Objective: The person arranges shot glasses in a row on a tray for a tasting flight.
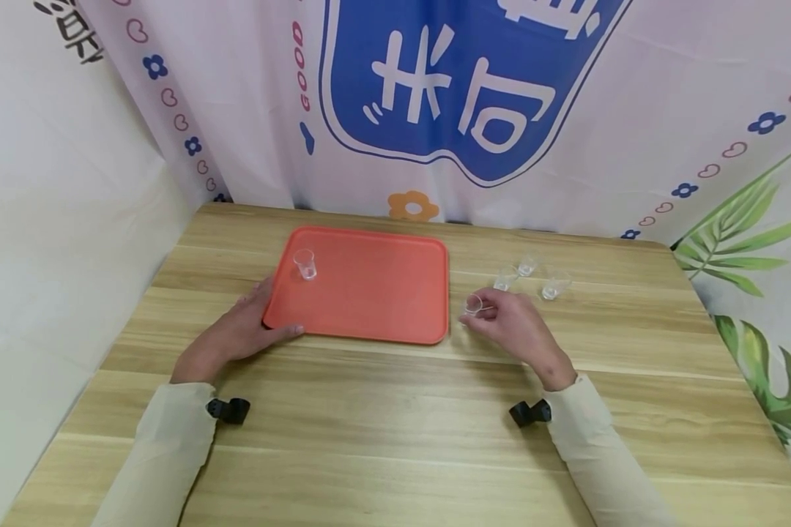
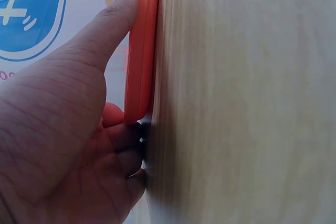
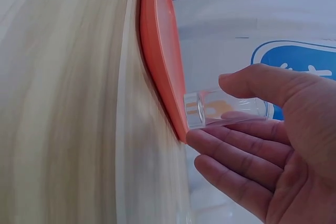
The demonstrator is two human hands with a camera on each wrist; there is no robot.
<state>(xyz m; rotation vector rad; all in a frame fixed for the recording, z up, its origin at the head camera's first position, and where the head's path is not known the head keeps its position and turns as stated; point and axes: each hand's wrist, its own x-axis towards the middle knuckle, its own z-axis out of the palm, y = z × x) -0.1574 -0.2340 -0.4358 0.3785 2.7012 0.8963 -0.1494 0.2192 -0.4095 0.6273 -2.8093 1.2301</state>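
A red tray (image 1: 369, 285) lies on the wooden table with one small clear glass (image 1: 306, 265) standing near its left end. My left hand (image 1: 240, 326) holds the tray's near left corner. Its thumb (image 2: 118, 17) lies along the front rim, and the other fingers bend against the left side. Just off the tray's right edge, my right hand (image 1: 517, 326) pinches another small clear glass (image 3: 231, 106) between thumb and fingers. In the right wrist view that glass is above the table, its thick base close to the tray edge.
Three more clear glasses stand right of the tray: one (image 1: 503, 279) just beyond my right hand, one (image 1: 526, 266) farther back, one (image 1: 552, 287) to the right. A printed curtain (image 1: 250, 132) hangs behind the table (image 1: 369, 439).
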